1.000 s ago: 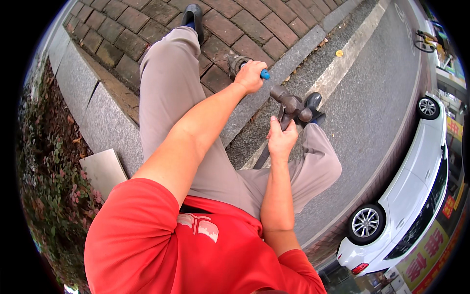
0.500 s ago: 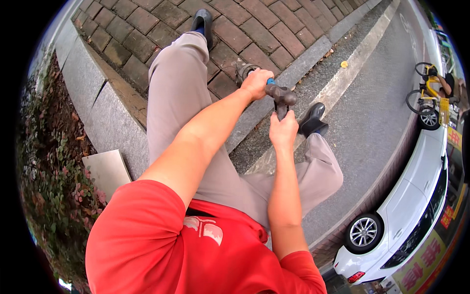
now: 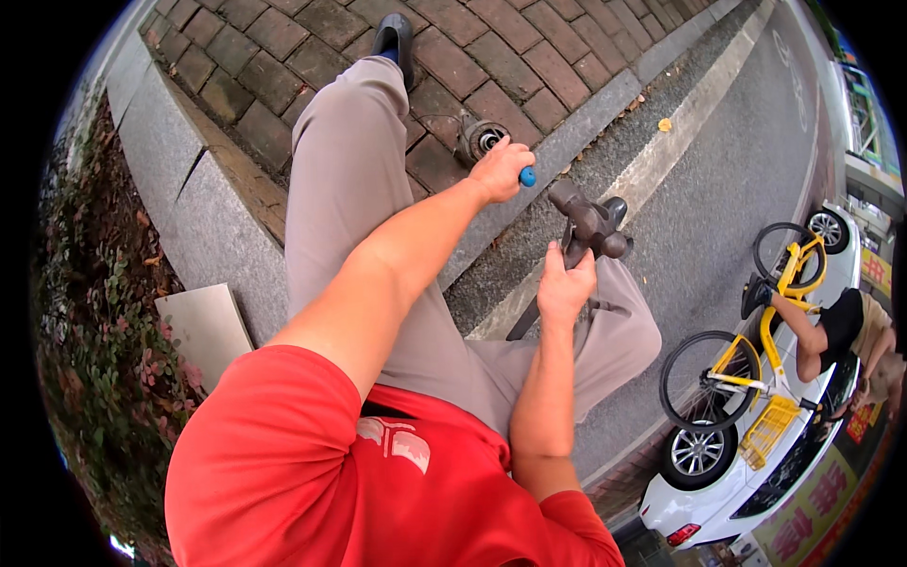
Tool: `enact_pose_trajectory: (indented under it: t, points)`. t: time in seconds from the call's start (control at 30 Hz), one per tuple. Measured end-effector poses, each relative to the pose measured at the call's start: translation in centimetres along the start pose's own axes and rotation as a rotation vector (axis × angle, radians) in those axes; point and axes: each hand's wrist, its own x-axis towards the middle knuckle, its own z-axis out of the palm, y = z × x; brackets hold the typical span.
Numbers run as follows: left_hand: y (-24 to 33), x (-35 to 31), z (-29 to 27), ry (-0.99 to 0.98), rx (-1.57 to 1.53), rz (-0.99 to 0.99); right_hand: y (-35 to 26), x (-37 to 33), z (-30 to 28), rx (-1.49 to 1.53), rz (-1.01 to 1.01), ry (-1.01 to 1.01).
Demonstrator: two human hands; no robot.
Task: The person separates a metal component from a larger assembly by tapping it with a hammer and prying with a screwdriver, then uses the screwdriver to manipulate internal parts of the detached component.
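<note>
Left hand (image 3: 501, 171), upper centre, grips a blue-ended tool (image 3: 527, 177); right hand (image 3: 567, 288), right of centre, clasps a hammer (image 3: 592, 225).

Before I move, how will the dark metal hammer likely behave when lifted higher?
The dark metal hammer is probably heavy toward its thick, solid-looking head. The bare right hand, gripping close below the head, should limit tipping. Its dark, straight handle looks stiff.

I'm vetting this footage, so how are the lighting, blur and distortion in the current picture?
Head view: soft daylight, no hard shadows on the brick paving; head view: hammer and left hand fairly sharp; head view: white car bends along the right rim, corners black.
</note>
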Motion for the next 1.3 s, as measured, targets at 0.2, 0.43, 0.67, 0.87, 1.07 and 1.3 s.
enact_pose_trajectory:
  t: [0.2, 0.43, 0.67, 0.87, 1.07, 1.3]
  points:
    - [0.9, -0.1, -0.2, -0.115, 0.016, 0.015, -0.9, -0.3, 0.4, 0.017, 0.044, -0.010]
    - [-0.6, 0.2, 0.1, -0.018, 0.026, 0.012, -0.9, -0.1, 0.3, 0.014, 0.120, -0.043]
    - [-0.9, 0.5, 0.3, 0.039, -0.005, 0.035, -1.8, 0.1, 0.3, -0.029, 0.133, -0.051]
    - [-0.4, 0.8, 0.1, 0.069, -0.029, 0.043, -1.7, 0.2, 0.4, -0.040, 0.104, -0.042]
    - [-0.9, 1.1, -0.2, 0.022, -0.005, 0.012, -1.2, 0.2, 0.6, 0.025, 0.131, -0.046]
    - [-0.6, 1.1, -0.2, 0.059, -0.026, 0.024, -1.6, 0.2, 0.4, 0.013, 0.127, -0.053]
